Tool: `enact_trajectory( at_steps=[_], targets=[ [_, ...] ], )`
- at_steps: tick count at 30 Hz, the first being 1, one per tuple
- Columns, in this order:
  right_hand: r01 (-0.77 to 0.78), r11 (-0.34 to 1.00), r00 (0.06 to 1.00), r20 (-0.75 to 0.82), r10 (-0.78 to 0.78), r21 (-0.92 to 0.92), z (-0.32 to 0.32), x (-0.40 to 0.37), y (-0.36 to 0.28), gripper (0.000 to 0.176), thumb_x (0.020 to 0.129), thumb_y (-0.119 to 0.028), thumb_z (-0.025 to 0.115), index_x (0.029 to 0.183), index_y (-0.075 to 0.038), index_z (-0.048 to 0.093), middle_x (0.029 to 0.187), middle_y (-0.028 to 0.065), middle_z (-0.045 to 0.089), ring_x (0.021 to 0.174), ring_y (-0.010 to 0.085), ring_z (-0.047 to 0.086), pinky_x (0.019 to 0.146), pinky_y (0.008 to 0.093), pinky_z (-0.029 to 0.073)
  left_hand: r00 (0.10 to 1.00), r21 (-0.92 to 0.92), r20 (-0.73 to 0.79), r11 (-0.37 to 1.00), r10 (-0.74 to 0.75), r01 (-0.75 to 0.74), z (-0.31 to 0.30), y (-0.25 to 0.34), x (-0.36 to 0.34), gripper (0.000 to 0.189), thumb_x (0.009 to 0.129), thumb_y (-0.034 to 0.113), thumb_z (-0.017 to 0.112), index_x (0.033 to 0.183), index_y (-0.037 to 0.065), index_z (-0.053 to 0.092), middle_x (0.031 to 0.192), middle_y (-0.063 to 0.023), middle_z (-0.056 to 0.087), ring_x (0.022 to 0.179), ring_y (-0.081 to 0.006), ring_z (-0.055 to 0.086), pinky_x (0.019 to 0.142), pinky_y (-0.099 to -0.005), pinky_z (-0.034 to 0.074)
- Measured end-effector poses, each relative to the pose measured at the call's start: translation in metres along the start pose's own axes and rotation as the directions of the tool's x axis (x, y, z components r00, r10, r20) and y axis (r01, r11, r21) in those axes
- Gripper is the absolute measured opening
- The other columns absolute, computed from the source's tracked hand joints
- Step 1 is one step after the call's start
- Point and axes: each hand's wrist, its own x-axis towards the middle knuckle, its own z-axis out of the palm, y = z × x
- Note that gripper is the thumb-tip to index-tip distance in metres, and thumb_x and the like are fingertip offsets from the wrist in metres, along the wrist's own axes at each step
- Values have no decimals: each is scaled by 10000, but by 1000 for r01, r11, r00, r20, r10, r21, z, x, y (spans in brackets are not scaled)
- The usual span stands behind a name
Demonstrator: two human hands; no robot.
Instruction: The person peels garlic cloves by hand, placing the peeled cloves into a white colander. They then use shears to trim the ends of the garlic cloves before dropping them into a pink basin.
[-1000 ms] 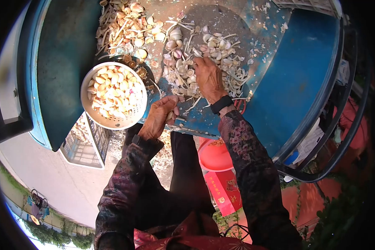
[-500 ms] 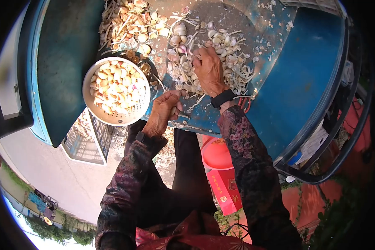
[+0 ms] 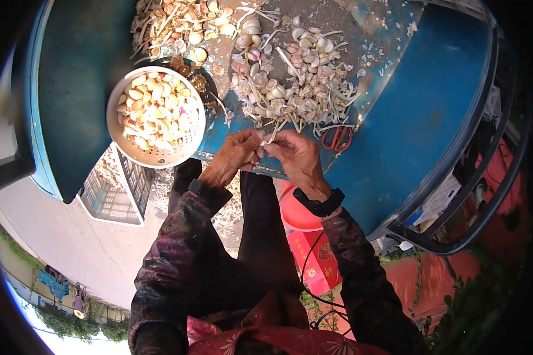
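My left hand and my right hand meet at the table's near edge, thumbs and fingers pinched together. Between the fingertips shows a pale garlic clove, mostly covered by them. Just beyond lies a pile of garlic, with loose cloves, whole bulbs, dry stems and papery skins. To the left, a white colander holds many cloves. Scissors with red handles rest right of my right hand, partly beside the stems.
A heap of garlic skins and stems lies at the far left of the blue table. Below the table are a grey plastic crate, a red basin and a red box. A dark metal rail curves along the right.
My right hand has drawn back from the garlic pile to meet my left hand, uncovering the cloves and the red-handled scissors. My left hand stays near the table edge.
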Motion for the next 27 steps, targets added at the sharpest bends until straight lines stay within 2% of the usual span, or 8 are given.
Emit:
enact_trajectory(
  at_steps=[6, 8, 12, 14, 21, 23, 25, 27],
  targets=[
    [25, 914, 999, -27, -40, -406, -8, 9, 9, 156, 798, 15, 649, 953, 0, 644, 873, 143, 635, 753, 237, 653, 652, 315, 513, 975, 100, -198, 992, 96, -77, -6, 1, -6, 272, 934, 366, 554, 928, 93, 558, 673, 47, 537, 563, -37, 446, 478, -186, 346],
    [285, 707, 921, -20, -390, -647, -14, 25, -2, 154, 818, -3, 611, 968, 0, 641, 931, 163, 617, 832, 306, 627, 718, 369, 510, 970, 51, -222, 994, 103, -94, -11, 3, -7, 274, 931, 374, 549, 924, 100, 549, 678, 45, 538, 562, -37, 441, 483, -189, 346],
    [374, 530, 866, 82, -493, -761, -13, 71, -1, 204, 822, -19, 598, 1021, -10, 645, 972, 164, 604, 881, 344, 595, 773, 401, 490, 972, -52, -206, 990, 115, -128, -20, 2, -15, 252, 929, 374, 543, 935, 123, 531, 700, 37, 539, 564, -37, 434, 491, -192, 340],
    [278, 434, 912, 93, -399, -857, -9, 86, 3, 265, 793, -45, 615, 1055, -8, 619, 932, 153, 583, 920, 348, 563, 784, 447, 480, 973, -79, -194, 986, 127, -144, -22, 2, -17, 245, 926, 370, 550, 941, 127, 530, 703, 36, 537, 565, -35, 433, 491, -189, 337],
    [276, 513, 938, 111, -329, -813, -17, 97, 0, 227, 790, -78, 608, 1006, -9, 611, 887, 164, 569, 837, 359, 565, 749, 475, 480, 973, -73, -209, 991, 95, -112, -19, -3, -9, 170, 934, 301, 565, 918, 132, 560, 723, 34, 535, 567, -28, 431, 463, -171, 291],
    [245, 579, 954, 85, -289, -778, -23, 98, -3, 222, 801, -106, 637, 1001, -13, 612, 879, 146, 610, 800, 304, 616, 736, 409, 512, 982, -140, -161, 983, 100, -123, -13, 3, -14, 175, 932, 281, 564, 952, 110, 592, 747, 26, 553, 576, -34, 441, 463, -171, 297],
    [88, 867, 992, -35, -120, -491, -28, 90, -13, 227, 801, -141, 682, 977, -15, 614, 888, 114, 655, 796, 215, 654, 715, 321, 523, 981, -127, -140, 981, 131, -149, -14, 4, -12, 209, 933, 270, 556, 1013, 85, 613, 779, 22, 568, 595, -38, 450, 467, -171, 301],
    [84, 899, 993, -38, -111, -430, -32, 81, -7, 228, 837, -144, 679, 1026, -32, 620, 926, 87, 675, 821, 141, 658, 721, 263, 520, 983, -157, -78, 972, 163, -174, -14, 6, -9, 229, 937, 262, 543, 1040, 72, 618, 802, 28, 574, 613, -40, 453, 479, -170, 306]
  ],
)
